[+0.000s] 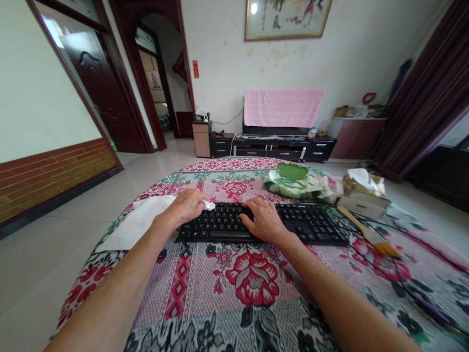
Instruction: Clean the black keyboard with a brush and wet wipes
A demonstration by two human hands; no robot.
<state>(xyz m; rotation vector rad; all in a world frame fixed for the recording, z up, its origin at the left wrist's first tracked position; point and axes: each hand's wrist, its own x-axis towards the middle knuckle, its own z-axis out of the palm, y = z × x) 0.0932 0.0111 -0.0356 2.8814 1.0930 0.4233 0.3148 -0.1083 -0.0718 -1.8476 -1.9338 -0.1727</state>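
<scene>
A black keyboard lies across the middle of a table covered with a floral cloth. My left hand rests over the keyboard's left end, fingers curled round a small white wad of tissue that pokes out at the fingertips. My right hand lies on the keys near the keyboard's middle, fingers bent and pressed onto the keys, holding nothing.
A white paper sheet lies left of the keyboard. Behind it sit a green wipes pack and a tissue box. A wooden-handled brush and black cables lie to the right. A TV stand with a pink cloth stands beyond.
</scene>
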